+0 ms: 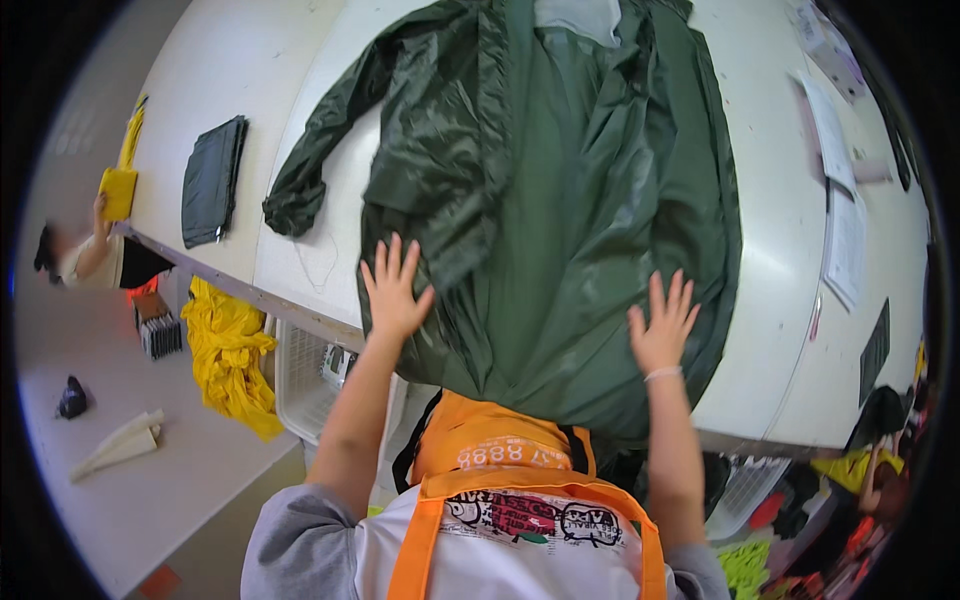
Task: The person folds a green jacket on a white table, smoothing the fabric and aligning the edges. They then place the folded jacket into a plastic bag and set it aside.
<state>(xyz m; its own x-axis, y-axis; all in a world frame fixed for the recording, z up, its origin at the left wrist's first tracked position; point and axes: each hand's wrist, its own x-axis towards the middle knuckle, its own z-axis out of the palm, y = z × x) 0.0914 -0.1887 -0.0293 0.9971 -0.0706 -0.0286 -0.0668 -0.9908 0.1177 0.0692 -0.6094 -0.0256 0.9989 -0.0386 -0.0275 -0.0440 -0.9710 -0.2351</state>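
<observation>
A dark green rain jacket (570,220) lies spread on the white table, its front open so the smooth inner side shows. Its lower edge hangs over the table's near edge by my orange apron. My left hand (396,292) rests flat on the left front panel, fingers spread. On the right part of the jacket lies my right hand (664,325), palm down with the fingers stretched out. Neither hand grips the cloth. One sleeve (345,125) stretches out to the left, its cuff bunched up.
Left on the table (285,70) lies a folded dark green stack (213,180). Papers (845,240) lie along the right side. Below the left edge are yellow cloth (225,355) and a white plastic crate (305,385). Another person's hand (100,208) holds a yellow folded piece at far left.
</observation>
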